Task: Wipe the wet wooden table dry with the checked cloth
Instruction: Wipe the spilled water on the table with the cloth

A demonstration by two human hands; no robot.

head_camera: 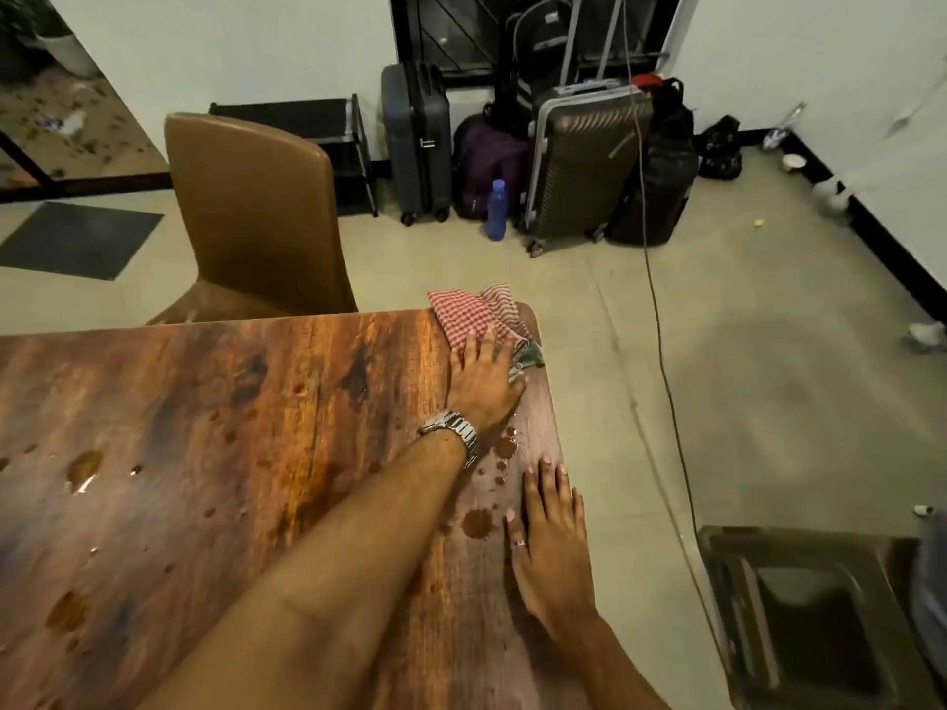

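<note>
The red-and-white checked cloth (469,312) lies bunched at the far right corner of the wooden table (205,402), partly hanging over its edge. My left hand (481,376), a metal watch on its wrist, presses flat on the near part of the cloth. Nearer to me, my right hand (551,545) rests palm down on the table by the right edge, fingers spread, holding nothing. Water drops (476,522) sit between the two hands. A puddle (82,468) and more drops show on the left part of the table.
A brown chair (256,212) stands at the table's far side. On the floor beyond are suitcases (579,161), bags and a blue bottle (495,210). A cable (661,351) runs along the floor right of the table. A dark stool (809,607) stands at the lower right.
</note>
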